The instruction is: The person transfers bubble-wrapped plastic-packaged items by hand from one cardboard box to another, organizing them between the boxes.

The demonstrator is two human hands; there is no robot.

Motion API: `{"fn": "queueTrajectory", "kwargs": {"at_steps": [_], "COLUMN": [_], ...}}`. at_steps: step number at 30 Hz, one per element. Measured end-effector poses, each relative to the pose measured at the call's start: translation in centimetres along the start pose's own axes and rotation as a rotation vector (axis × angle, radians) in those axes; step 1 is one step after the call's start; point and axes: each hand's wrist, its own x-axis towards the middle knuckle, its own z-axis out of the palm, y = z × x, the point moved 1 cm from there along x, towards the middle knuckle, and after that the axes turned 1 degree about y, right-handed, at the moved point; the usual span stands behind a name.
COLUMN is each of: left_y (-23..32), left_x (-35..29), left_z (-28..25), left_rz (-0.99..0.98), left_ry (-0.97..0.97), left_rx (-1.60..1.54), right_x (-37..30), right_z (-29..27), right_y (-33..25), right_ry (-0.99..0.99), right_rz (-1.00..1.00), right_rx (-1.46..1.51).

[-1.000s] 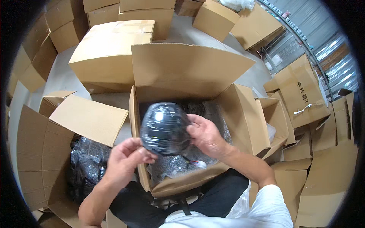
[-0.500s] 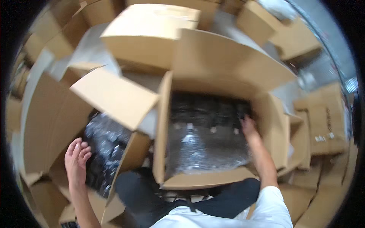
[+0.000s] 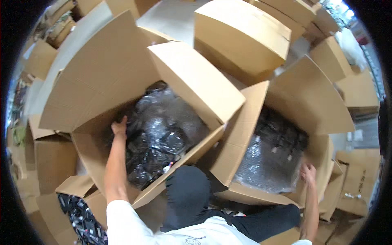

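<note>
My left hand (image 3: 119,127) reaches inside the left cardboard box (image 3: 92,153). Its thumb stands apart from the fingers, beside a heap of black items in clear plastic bags (image 3: 149,141); the fingertips are partly hidden between heap and box wall. Over the far part of that heap lies clear bubble wrap (image 3: 183,116). In the right cardboard box (image 3: 241,132), my right hand (image 3: 308,173) is at the right edge of a bubble wrap sheet (image 3: 265,169), fingers curled in. Whether it grips the sheet is hidden. Dark packed items (image 3: 281,126) show at that box's far side.
A closed carton (image 3: 241,38) stands beyond both boxes. Raised flaps (image 3: 200,75) lean between them. At lower left, another carton holds many small black bagged pieces (image 3: 83,220). More cartons (image 3: 359,179) stand at the right. My knee (image 3: 188,196) is against the left box.
The view has swung left, so both boxes appear farther right. My left hand has gone down into the left box. My right hand has come nearer along the sheet's right edge.
</note>
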Motion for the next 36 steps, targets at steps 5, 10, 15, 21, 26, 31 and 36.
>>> {"fn": "queueTrajectory", "kwargs": {"at_steps": [5, 10, 15, 21, 26, 31, 36], "left_y": [0.9, 11.4, 26.2, 36.8, 36.1, 31.6, 24.3], "left_x": [2.9, -6.5, -22.7, -39.5, -38.1, -31.9, -25.3], "left_z": [0.8, -2.5, -17.4, -17.1, -13.8, -13.4, -15.3], "left_rz": [-0.114, 0.294, 0.514, 0.524, 0.596, 0.309, 0.215], "left_ry": [-0.024, 0.082, -0.254, -1.146, -1.151, -1.0, -0.751], "left_rx": [-0.098, -0.49, -0.744, -1.037, -0.756, -0.846, -0.666], "right_x": [-5.5, -9.7, -18.5, -25.2, -17.7, -6.4, -5.6], "right_z": [3.9, 9.3, 16.4, 19.9, 15.3, 20.1, 29.2], "right_y": [-8.5, -15.0, -25.4, -32.9, -29.1, -16.8, -9.5], "right_ry": [-0.049, -0.298, -0.655, -0.856, -0.533, -0.277, -0.543], "right_rz": [-0.115, -0.316, -0.568, -0.681, -0.478, -0.261, 0.009], "right_rx": [-0.186, -0.126, -0.021, 0.58, 0.236, -0.098, 0.392]}}
